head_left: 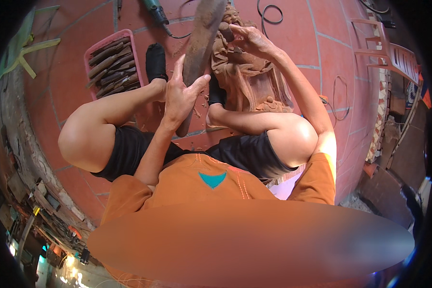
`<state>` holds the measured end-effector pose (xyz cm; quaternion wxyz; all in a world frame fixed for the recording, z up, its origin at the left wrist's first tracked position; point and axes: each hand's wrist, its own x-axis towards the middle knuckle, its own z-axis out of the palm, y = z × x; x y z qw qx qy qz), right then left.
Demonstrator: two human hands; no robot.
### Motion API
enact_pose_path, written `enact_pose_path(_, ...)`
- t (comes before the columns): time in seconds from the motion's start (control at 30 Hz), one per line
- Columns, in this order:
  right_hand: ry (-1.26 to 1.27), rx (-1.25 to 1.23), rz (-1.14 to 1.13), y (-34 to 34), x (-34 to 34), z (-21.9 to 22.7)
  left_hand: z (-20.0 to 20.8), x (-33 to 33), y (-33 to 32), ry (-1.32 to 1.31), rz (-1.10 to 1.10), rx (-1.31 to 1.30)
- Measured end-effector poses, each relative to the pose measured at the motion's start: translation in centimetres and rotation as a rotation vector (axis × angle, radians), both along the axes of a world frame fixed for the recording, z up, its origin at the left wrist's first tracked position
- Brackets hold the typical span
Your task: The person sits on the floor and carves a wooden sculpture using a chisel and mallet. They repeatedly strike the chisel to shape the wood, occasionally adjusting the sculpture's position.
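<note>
My left hand is wrapped round a long, flat-sided wooden club, which slants up and away over the floor between my legs. On the right, a carved wooden statue of a robed figure lies on its back, its head at the far end. My right hand is closed beside the statue's head and chest. Its fingers pinch a short brown wooden tool handle, seen almost end-on; the tool's working end is hidden. The club's far part passes close to this handle.
A pink plastic basket full of wooden-handled carving tools stands at the left. A green power tool lies beyond my left foot. Dark cable loops past the statue. A pink plastic chair stands far right. Wood chips dot the red tiles.
</note>
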<state>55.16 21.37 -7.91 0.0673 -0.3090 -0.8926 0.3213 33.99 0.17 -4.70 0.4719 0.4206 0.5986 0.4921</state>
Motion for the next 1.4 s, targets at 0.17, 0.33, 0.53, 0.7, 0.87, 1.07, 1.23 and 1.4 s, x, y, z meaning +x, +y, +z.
enact_pose_path(0.17,0.068,0.122,0.044,-0.5,0.0,-0.8,0.5,0.5,-0.1,0.053,0.071,0.078)
enact_pose_path(0.33,-0.032,0.109,0.056,-0.2,0.2,-0.8,0.6,0.5,-0.2,0.004,-0.015,0.041)
enact_pose_path(0.53,0.021,0.153,0.058,-0.4,0.2,-1.4,0.3,1.2,-0.7,-0.002,0.045,0.084)
enact_pose_path(0.7,-0.067,0.021,-0.024,0.2,0.5,-0.4,-0.2,-0.5,-0.3,-0.028,-0.006,0.010)
enact_pose_path(0.87,-0.029,-0.057,-0.150,0.3,1.5,1.0,0.2,-0.8,-0.7,-0.104,0.067,0.008)
enact_pose_path(1.07,-0.050,-0.028,-0.074,-0.2,-0.7,0.3,1.8,-0.2,-0.9,-0.059,0.057,0.090)
enact_pose_path(1.23,-0.096,0.105,0.053,-0.9,-2.5,-0.7,2.2,-0.1,-1.4,-0.125,0.095,0.114)
enact_pose_path(1.4,-0.126,0.067,0.065,-1.0,-3.2,-1.6,0.4,-0.2,-1.0,-0.054,0.087,0.043)
